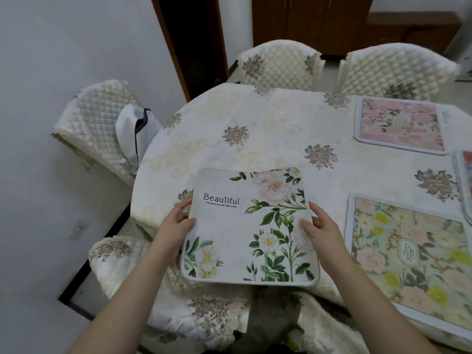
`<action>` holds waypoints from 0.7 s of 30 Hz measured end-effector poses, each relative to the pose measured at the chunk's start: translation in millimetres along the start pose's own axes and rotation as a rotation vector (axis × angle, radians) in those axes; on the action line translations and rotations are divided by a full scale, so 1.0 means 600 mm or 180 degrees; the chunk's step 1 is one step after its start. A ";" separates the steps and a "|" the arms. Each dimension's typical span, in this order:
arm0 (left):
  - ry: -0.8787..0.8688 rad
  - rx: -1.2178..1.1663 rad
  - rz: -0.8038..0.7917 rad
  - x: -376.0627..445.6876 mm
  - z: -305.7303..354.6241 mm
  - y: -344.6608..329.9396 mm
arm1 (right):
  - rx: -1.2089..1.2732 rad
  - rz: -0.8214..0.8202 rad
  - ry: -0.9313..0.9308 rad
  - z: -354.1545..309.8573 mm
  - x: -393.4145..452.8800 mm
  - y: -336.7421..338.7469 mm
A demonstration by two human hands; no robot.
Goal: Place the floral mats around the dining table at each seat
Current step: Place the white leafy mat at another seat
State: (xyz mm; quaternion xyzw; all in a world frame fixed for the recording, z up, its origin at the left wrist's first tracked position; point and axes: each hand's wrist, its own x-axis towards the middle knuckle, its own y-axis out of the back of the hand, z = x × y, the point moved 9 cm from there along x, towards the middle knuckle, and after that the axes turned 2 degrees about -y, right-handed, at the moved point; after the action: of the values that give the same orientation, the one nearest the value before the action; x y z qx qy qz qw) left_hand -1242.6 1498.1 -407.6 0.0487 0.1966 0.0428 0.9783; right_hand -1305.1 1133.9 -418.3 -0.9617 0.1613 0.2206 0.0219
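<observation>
A white floral mat (245, 226) printed "Beautiful" is held over the near edge of the round dining table (268, 129). My left hand (176, 222) grips its left edge and my right hand (320, 226) grips its right edge, thumbs on top. A pink floral mat (401, 126) lies flat at the far right of the table. A yellow-green floral mat (413, 256) lies at the near right. The corner of another mat (466, 180) shows at the right frame edge.
Quilted cream chairs stand around the table: one at far centre (278, 62), one at far right (396, 70), one at left (94, 126) with a white cloth (135, 131) draped on it, one at near left (115, 254). A white wall is at left.
</observation>
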 end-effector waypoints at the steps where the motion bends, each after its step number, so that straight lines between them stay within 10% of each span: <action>1: -0.0041 0.0094 -0.0069 0.008 0.000 0.002 | -0.0009 0.0041 -0.0007 0.002 0.000 -0.001; 21: -0.0229 0.0625 -0.1143 0.213 -0.018 0.052 | 0.0033 0.1114 -0.0327 0.082 -0.035 -0.134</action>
State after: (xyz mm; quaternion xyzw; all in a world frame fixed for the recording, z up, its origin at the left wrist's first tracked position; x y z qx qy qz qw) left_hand -1131.4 1543.1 -462.6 0.1095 0.1703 -0.1534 0.9672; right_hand -1317.9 1221.9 -455.7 -0.9063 0.3260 0.2691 -0.0036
